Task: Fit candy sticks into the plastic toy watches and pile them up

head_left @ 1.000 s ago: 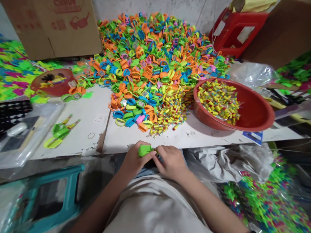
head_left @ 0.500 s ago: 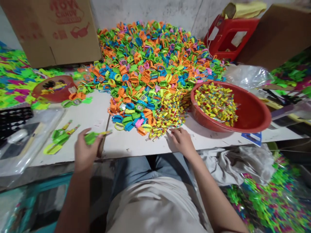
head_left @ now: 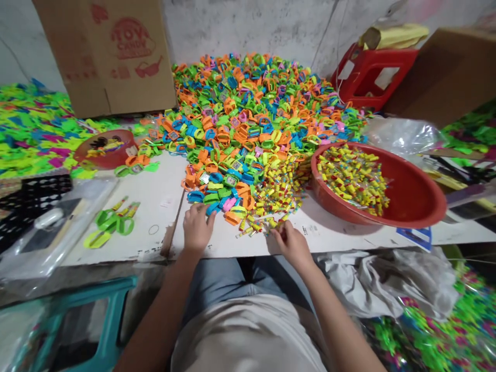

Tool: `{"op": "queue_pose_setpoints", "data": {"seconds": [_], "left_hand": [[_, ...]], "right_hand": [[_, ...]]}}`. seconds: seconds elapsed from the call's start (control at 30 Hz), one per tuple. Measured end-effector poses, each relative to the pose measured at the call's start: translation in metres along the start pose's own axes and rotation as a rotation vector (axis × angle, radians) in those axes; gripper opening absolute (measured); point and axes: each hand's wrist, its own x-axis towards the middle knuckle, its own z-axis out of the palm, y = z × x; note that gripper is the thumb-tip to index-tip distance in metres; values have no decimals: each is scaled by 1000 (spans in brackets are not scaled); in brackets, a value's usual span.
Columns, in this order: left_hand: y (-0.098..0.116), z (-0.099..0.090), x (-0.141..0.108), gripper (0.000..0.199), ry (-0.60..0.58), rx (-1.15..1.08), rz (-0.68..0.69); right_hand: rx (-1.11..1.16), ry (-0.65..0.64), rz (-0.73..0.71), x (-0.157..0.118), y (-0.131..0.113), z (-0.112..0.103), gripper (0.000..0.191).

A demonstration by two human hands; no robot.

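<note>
My left hand (head_left: 198,227) reaches to the near edge of a heap of colourful plastic toy watches (head_left: 232,119), its thumb and fingers apart beside a blue watch (head_left: 212,208). My right hand (head_left: 293,244) is closed in a pinch on a small yellow-wrapped candy (head_left: 273,223), at the front of a pile of such candies (head_left: 277,188). The fingertips partly hide this piece. On the left of the table lie several green and yellow-green watches (head_left: 110,222) with candies sticking out of them.
A red basin (head_left: 418,191) partly filled with candies stands right of the pile. A smaller red bowl (head_left: 116,160), a cardboard box (head_left: 127,93) and a plastic-covered stack (head_left: 58,222) are on the left. A red stool (head_left: 399,62) stands at the back right, a teal stool (head_left: 112,315) below the table.
My left hand has put down a green watch with a candy beside the others on the left and moved right to the heap. My right hand's fingers have curled closed at the candies.
</note>
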Motion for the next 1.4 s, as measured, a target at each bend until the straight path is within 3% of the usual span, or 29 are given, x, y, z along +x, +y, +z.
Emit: {"op": "queue_pose_setpoints", "data": {"seconds": [0.13, 0.23, 0.4, 0.6, 0.73, 0.87, 0.97, 1.03, 1.13, 1.27, 1.4], "left_hand": [[-1, 6, 3, 24, 43, -69, -51], [-6, 4, -1, 16, 6, -295, -57], [-1, -3, -25, 29, -86, -636, -133], [15, -18, -55, 47, -274, -884, -187], [31, -28, -60, 53, -436, -1069, -331], [50, -34, -62, 52, -491, -1237, -445], [64, -39, -65, 48, -528, -1213, -402], [70, -44, -67, 40, -559, -1092, -257], [75, -51, -70, 35, -498, -911, -64], [76, -58, -73, 47, -447, -828, -111], [74, -63, -73, 37, -441, -837, -92]], "right_hand": [[186, -17, -40, -14, 2, -5, 28], [267, -8, -49, -18, 3, -1, 25], [254, 33, -35, -10, 4, 10, 17], [207, 73, -41, 1, 1, 12, 24], [182, 99, -46, 3, 0, 8, 29], [352, 86, 15, -4, -12, -5, 30], [587, 30, -49, -14, -31, -22, 22], [664, 0, -148, -20, -46, -34, 17], [655, 3, -261, -27, -62, -45, 12], [638, 56, -302, -33, -68, -47, 10], [674, 120, -279, -37, -68, -44, 10]]}}
